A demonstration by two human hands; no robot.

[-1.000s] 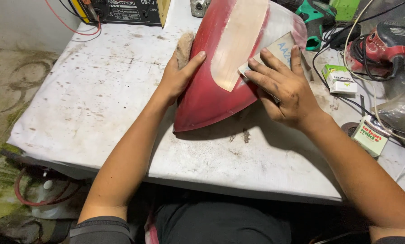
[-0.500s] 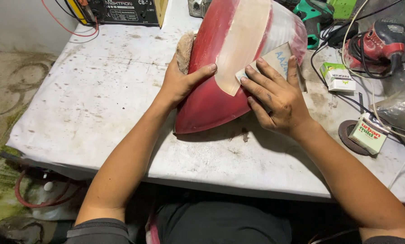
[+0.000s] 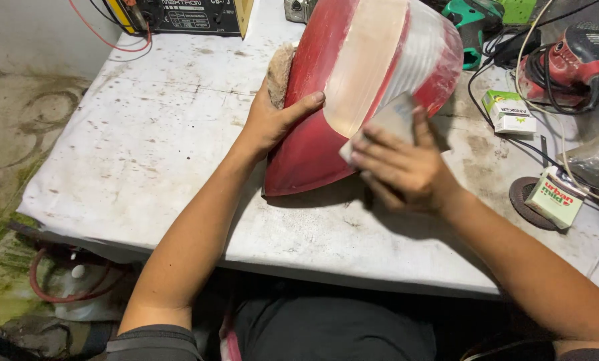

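Note:
A red curved body panel (image 3: 313, 144) with a pale sanded patch (image 3: 366, 67) lies on the white worktable (image 3: 145, 154). My left hand (image 3: 272, 120) grips the panel's left edge, thumb on the red face, with a tan cloth (image 3: 280, 70) under the panel beside my fingers. My right hand (image 3: 400, 167) presses a grey sheet of sandpaper (image 3: 389, 120) against the panel's lower right side, at the border of the pale patch. The hand is slightly blurred.
A yellow and black box unit (image 3: 185, 13) with red wires stands at the back left. At the right lie a red power sander (image 3: 573, 63), a green tool (image 3: 473, 20), two small cartons (image 3: 510, 110) (image 3: 553, 197), a dark disc (image 3: 523, 200) and cables.
My right hand with the sandpaper has slid down and left along the panel, from its upper right side to the lower edge of the pale patch. My left hand stays put.

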